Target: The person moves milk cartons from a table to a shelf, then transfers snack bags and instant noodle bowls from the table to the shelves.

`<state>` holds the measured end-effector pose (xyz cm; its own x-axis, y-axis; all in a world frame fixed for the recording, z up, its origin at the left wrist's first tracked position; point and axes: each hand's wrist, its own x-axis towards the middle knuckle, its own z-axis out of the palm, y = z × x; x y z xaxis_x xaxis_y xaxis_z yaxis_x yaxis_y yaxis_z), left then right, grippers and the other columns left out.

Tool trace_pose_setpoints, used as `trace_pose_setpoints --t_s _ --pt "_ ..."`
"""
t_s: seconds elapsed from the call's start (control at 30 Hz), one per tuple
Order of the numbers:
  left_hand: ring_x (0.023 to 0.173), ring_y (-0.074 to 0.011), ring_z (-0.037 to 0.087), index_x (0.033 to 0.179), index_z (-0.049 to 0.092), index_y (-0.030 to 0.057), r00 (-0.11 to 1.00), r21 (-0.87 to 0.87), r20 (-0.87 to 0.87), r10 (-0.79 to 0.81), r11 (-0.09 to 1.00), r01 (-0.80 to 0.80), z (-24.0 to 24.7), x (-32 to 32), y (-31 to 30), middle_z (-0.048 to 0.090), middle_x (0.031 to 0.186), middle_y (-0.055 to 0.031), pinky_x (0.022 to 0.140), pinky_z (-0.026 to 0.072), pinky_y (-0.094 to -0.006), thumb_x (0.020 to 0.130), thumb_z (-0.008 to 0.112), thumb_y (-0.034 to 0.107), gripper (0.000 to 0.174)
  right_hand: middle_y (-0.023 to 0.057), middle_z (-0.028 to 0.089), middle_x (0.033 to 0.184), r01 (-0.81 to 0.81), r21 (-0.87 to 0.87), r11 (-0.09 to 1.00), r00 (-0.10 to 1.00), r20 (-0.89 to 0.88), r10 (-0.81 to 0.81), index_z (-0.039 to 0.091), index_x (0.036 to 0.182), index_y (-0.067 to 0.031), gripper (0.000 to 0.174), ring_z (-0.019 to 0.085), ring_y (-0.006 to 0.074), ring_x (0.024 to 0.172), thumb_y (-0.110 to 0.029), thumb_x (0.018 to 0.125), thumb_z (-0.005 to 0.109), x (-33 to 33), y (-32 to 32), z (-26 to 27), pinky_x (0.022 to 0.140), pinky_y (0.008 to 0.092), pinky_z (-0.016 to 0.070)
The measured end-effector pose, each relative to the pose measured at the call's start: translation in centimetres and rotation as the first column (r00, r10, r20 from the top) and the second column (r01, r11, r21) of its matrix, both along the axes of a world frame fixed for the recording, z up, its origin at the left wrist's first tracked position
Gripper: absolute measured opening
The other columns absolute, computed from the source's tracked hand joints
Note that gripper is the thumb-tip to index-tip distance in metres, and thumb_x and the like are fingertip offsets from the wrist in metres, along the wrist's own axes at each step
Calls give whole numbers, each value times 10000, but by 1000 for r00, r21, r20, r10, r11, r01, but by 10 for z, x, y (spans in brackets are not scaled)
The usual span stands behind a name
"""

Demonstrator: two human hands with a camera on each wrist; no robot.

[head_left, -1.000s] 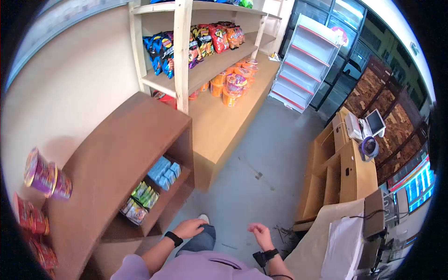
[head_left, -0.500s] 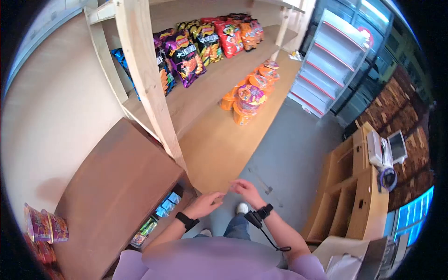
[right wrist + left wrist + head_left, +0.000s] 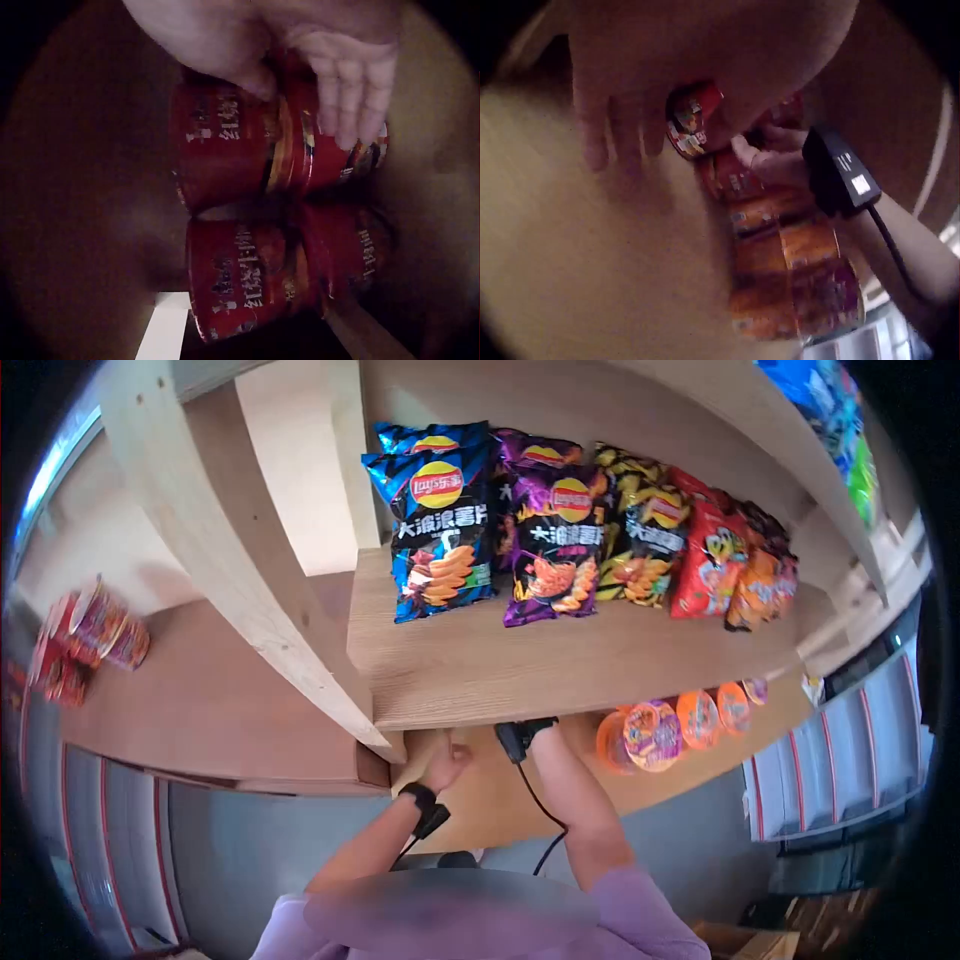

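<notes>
My right hand (image 3: 341, 75) reaches in under the shelf, where the head view loses it behind the shelf board. Its straight fingers overlap a stack of red instant noodle cups (image 3: 225, 142) in the right wrist view. A second red stack (image 3: 244, 274) is beside that one. In the left wrist view the right hand (image 3: 761, 157) is close among the red cups. My left hand (image 3: 447, 762) is over the wooden bench, its fingers pointing loosely down. One red noodle cup (image 3: 694, 120) shows between its fingers and thumb side.
Chip bags (image 3: 440, 530) line the shelf (image 3: 560, 665) above my hands. Orange noodle cups (image 3: 697, 718) stand to the right on the bench (image 3: 520, 805). A wooden post (image 3: 250, 590) rises at the left, beside a brown counter (image 3: 220, 690) with more noodle cups (image 3: 95, 625).
My view has turned left towards the shelves and come nearer the chip bags. Both hands have moved from above the floor to the bench, the right one going in under the shelf.
</notes>
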<state>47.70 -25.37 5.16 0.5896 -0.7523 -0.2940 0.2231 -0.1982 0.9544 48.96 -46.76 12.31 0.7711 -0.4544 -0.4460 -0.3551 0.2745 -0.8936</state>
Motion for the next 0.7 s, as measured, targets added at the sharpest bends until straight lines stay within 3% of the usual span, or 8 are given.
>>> trace_pose_setpoints --t_s 0.03,0.2,0.53,0.63,0.7 --pt "946 -197 594 1374 271 44 981 21 -31 193 981 -192 3 10 -15 562 1134 -132 813 484 -307 844 594 92 622 66 613 1005 -18 0 1000 1000 0 18 482 1173 -101 286 610 182 877 -247 928 497 5 -7 4 740 344 502" --pt "953 -201 595 1365 286 46 941 -4 -61 332 943 -333 7 45 -33 554 1149 -128 817 485 -315 860 577 124 588 63 615 993 -65 -23 998 998 21 66 479 1176 -102 283 611 177 867 -240 929 498 0 -5 5 726 342 505" --pt "971 -209 597 1341 323 51 861 -32 -162 481 870 -492 -1 83 -53 533 1185 -120 828 488 -335 900 536 205 513 57 618 970 -15 -61 998 999 34 17 473 1181 -104 277 614 168 848 -225 933 500 -18 -18 3 699 340 511" --pt "976 -212 597 1334 334 53 835 -38 -184 519 845 -533 -2 83 -47 527 1196 -118 831 489 -341 912 524 229 495 55 619 964 6 -69 998 999 47 -3 472 1182 -105 275 614 165 842 -220 934 501 -40 -16 -4 691 339 513" --pt "980 -213 598 1329 341 54 819 -35 -194 540 831 -556 -6 72 -43 523 1204 -116 833 490 -345 920 515 245 483 54 620 959 26 -67 997 998 55 -22 471 1183 -106 274 615 163 838 -217 935 501 -92 -16 -22 685 339 514"
